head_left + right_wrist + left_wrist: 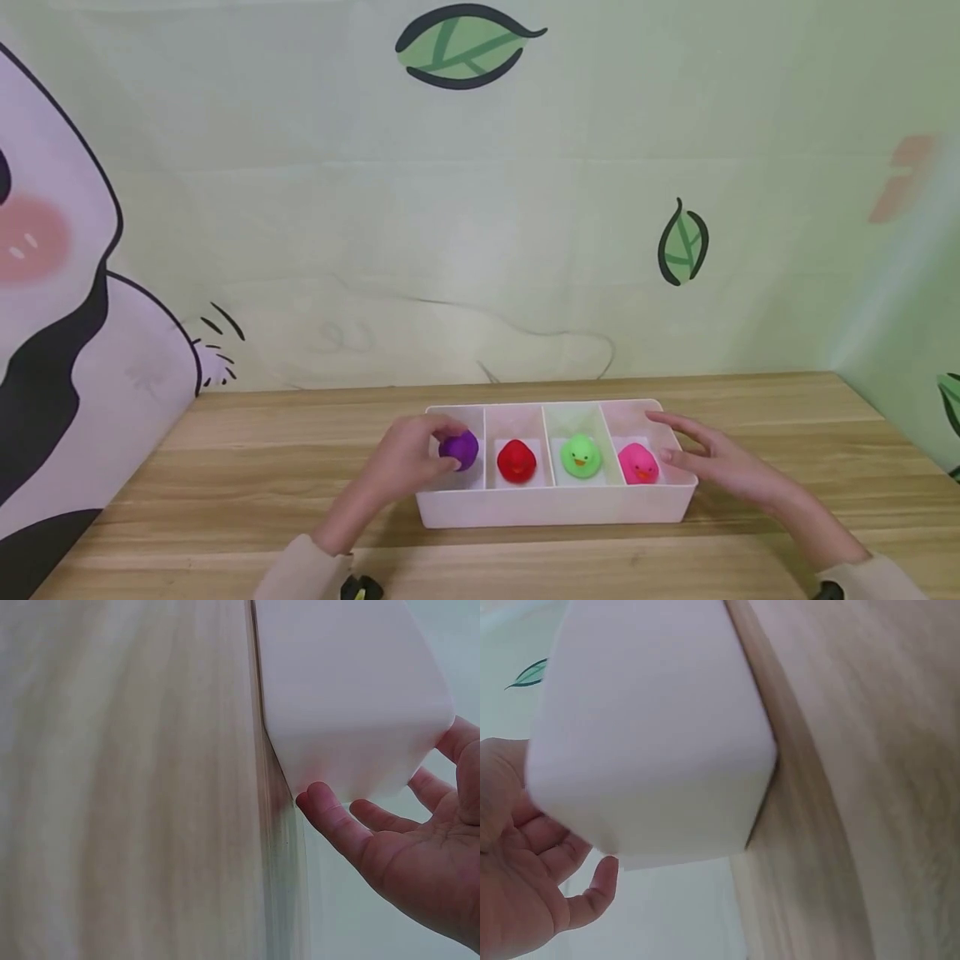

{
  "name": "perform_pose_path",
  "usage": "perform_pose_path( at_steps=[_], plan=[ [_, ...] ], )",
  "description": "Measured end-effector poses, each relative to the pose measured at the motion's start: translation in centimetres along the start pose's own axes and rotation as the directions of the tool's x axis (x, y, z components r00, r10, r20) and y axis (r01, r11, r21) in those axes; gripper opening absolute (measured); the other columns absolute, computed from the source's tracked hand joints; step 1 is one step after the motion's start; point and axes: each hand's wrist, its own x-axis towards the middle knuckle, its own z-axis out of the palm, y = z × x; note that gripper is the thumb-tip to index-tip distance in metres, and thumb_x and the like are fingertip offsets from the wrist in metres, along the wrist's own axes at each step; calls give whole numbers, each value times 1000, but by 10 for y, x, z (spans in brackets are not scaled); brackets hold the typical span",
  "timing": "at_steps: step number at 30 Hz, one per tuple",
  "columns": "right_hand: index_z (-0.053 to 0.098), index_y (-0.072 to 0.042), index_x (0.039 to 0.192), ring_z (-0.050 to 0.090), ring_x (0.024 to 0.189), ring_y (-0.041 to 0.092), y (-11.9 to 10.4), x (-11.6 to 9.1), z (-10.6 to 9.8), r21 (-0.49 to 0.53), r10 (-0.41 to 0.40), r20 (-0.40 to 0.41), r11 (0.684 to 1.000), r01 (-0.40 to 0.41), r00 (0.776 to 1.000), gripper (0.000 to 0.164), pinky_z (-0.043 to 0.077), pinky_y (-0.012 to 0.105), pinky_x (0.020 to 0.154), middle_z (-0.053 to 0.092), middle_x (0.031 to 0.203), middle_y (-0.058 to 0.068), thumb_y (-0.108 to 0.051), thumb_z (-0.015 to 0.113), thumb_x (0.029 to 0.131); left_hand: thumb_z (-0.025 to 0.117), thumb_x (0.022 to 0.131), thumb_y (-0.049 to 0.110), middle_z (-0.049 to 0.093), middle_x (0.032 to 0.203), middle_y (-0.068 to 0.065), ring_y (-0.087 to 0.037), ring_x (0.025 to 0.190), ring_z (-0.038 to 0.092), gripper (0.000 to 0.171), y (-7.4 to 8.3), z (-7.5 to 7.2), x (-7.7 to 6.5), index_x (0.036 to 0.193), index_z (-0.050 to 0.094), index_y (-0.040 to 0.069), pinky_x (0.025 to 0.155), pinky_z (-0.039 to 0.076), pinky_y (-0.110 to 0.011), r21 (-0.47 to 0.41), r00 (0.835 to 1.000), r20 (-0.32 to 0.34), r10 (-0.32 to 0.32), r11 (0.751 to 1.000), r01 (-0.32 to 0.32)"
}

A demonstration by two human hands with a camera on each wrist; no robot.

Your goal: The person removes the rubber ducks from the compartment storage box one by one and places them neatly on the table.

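Observation:
A long white box with a row of compartments sits on the table. My left hand reaches over its left end. The thumb and fingers of that hand pinch a purple rubber duck in the leftmost compartment, partly hidden by them. In the left wrist view, the palm side of the left hand shows beside the box's end wall. My right hand lies at the right end, fingers extended along the rim and end wall, near a pink rubber duck. The right wrist view shows its fingers against that wall.
A red rubber duck and a green rubber duck sit in the two middle compartments. The wooden table runs back to a pale wall printed with leaves and a panda-like figure. A side wall bounds the right.

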Motion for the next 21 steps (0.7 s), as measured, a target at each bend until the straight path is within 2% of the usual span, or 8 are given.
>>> perform_pose_path(
  at_steps=[4, 9, 14, 21],
  plan=[
    [30, -12, 142, 16, 127, 53, 0, -1, 0, -1, -3, 0, 1000, 3, 1000, 60, 37, 63, 87, 16, 145, 28, -27, 55, 90, 74, 71, 1, 67, 90, -4, -16, 83, 58, 29, 5, -7, -5, 99, 67, 3, 78, 48, -40, -69, 999, -48, -2, 998, -1],
    [29, -13, 142, 15, 128, 52, 0, 0, 0, 9, 30, 9, 1000, -30, 1000, 61, 35, 64, 88, 15, 146, 27, -30, 55, 89, 75, 71, 4, 69, 91, 0, -13, 83, 59, 28, 9, -16, -14, 98, 69, 7, 79, 45, -43, -106, 994, -104, -24, 994, 13],
    [29, -14, 142, 15, 128, 52, -1, 1, 0, 18, 44, 16, 999, -44, 999, 61, 38, 62, 87, 14, 146, 27, -30, 55, 89, 75, 72, 5, 69, 90, 1, -13, 84, 59, 26, 13, -27, -25, 97, 69, 8, 80, 45, -46, -155, 991, -130, -32, 988, 11],
    [28, -13, 143, 13, 128, 52, -2, 1, 0, 24, 46, 22, 999, -47, 999, 62, 37, 64, 87, 13, 146, 28, -30, 55, 89, 75, 71, 4, 69, 90, 2, -12, 85, 59, 28, 12, -41, -42, 98, 69, 9, 81, 46, -42, -204, 987, -149, -61, 979, 30]
  ],
)
